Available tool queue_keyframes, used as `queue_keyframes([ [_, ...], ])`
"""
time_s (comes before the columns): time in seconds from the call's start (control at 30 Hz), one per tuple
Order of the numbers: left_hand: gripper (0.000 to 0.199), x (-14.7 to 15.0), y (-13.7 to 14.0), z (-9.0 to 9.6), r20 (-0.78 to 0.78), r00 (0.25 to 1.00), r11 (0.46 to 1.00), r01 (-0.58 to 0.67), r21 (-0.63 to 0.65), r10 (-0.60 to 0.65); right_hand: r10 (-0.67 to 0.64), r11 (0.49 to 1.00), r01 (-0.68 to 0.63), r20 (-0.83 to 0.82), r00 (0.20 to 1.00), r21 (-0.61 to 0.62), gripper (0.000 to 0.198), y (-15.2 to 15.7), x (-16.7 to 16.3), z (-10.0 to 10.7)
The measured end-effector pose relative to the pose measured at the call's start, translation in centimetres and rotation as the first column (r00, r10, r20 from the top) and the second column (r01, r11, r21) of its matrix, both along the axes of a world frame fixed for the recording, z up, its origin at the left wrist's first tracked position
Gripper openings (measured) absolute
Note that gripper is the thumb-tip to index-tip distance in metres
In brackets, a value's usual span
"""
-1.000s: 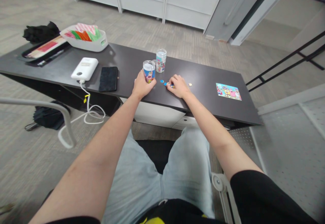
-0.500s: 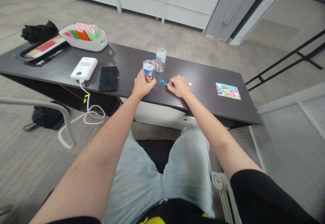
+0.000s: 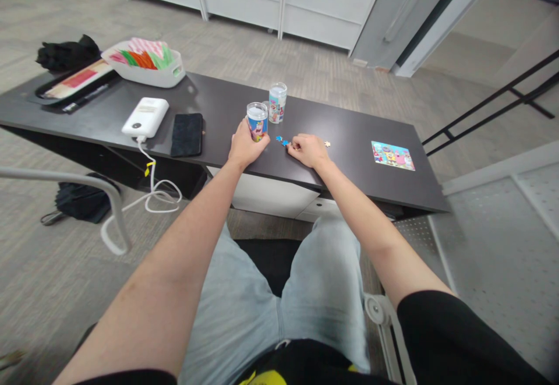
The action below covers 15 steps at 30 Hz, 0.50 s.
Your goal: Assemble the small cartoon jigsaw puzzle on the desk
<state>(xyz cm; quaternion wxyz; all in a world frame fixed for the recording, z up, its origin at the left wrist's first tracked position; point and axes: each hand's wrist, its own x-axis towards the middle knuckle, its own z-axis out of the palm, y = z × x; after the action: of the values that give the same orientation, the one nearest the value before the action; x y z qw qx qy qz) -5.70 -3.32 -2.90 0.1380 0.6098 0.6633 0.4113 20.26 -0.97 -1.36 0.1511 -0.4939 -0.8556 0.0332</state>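
A clear jar (image 3: 257, 124) with a blue and pink cartoon label stands upright on the dark table, and my left hand (image 3: 245, 145) is wrapped round its lower part. Right of it, small blue jigsaw pieces (image 3: 285, 143) lie on the tabletop. My right hand (image 3: 308, 149) rests beside them with its fingers curled and pressed together, hiding whatever is under or between them. Just past that hand lies a pale jigsaw piece (image 3: 327, 144). Behind the held jar stands a second clear jar (image 3: 277, 104) with a cartoon label.
On the dark table (image 3: 349, 169), a cartoon picture card (image 3: 392, 155) lies at the right. To the left are a black phone (image 3: 187, 134), a white power bank (image 3: 145, 118) with a cable, a white basket (image 3: 168, 77) of colourful items and a black tray (image 3: 48, 101).
The fingers of my right hand have drawn together over the jigsaw pieces, which showed beneath them before. My left hand and the jar have stayed in place.
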Motion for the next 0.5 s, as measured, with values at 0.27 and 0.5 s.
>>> queue_keyframes([
  [0.27,0.045,-0.19,0.31,-0.69,0.019,1.0,0.999,0.011,0.042,-0.012,-0.009,1.0,0.009,-0.04,0.999,0.001,0.039,-0.22,0.06,0.18],
  [0.5,0.049,0.02,0.43,-0.84,0.012,1.0,0.999,0.011,0.046,-0.012,-0.019,1.0,0.016,-0.202,0.979,-0.015,0.05,0.0,0.19,-0.28],
])
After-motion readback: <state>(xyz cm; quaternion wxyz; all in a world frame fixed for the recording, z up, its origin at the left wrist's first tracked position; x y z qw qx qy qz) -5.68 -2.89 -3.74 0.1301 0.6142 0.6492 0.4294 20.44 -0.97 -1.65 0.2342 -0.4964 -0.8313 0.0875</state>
